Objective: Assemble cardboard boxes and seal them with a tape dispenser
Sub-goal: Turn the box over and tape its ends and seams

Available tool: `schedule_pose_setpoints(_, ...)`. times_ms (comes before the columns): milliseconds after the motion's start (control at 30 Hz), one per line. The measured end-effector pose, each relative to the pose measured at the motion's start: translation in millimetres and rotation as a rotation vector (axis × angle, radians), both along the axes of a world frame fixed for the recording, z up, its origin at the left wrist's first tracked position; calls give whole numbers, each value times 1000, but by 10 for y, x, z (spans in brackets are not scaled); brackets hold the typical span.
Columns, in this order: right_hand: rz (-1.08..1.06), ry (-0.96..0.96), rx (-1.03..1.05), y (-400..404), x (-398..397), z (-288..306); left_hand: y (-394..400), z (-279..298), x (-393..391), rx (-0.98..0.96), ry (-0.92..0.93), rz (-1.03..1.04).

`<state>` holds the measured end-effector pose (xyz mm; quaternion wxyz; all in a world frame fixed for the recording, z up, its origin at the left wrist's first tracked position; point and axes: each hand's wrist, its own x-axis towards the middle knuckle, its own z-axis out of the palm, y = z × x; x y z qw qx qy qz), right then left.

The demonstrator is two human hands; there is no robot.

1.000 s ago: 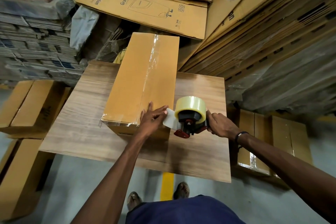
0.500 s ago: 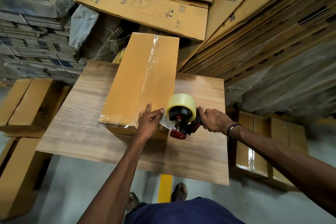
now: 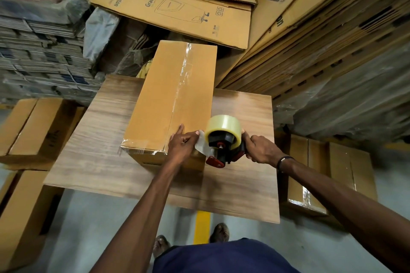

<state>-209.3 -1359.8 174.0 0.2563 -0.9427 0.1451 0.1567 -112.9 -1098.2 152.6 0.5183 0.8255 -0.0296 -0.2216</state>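
A long closed cardboard box (image 3: 168, 99) lies on the wooden table (image 3: 93, 157), with clear tape along its top seam and across its near end. My left hand (image 3: 180, 145) lies on the box's near right corner, fingers pressing the tape end down. My right hand (image 3: 260, 148) grips the handle of the black and red tape dispenser (image 3: 221, 142), which carries a roll of clear tape and sits against the box's near right edge. A short strip of tape runs from the dispenser to under my left fingers.
Flat cardboard sheets (image 3: 173, 9) lean in stacks behind and to the right. Assembled boxes (image 3: 31, 126) stand on the floor at the left, and taped ones (image 3: 319, 175) at the right beside the table. My feet (image 3: 218, 232) stand by a yellow floor line (image 3: 200, 226).
The dispenser swung in toward the box's near end and then eased back a little to the right. My left hand stayed on the near right corner, pressing the tape.
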Motion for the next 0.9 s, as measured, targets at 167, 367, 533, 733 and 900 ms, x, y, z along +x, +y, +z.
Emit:
schedule_pose_setpoints(167,66,11,-141,25,-77,-56,28,6,7,-119,30,31)
schedule_pose_setpoints(367,-40,8,-71,22,-100,-145,-30,-6,-22,72,-14,-24)
schedule_pose_setpoints(533,-16,0,-70,34,40,-99,-30,-47,5,57,-36,2)
schedule_pose_setpoints(733,-24,25,-21,37,68,-59,-80,-45,9,78,-37,55)
schedule_pose_setpoints(900,-50,37,43,33,30,-90,-73,-50,-2,89,-41,50)
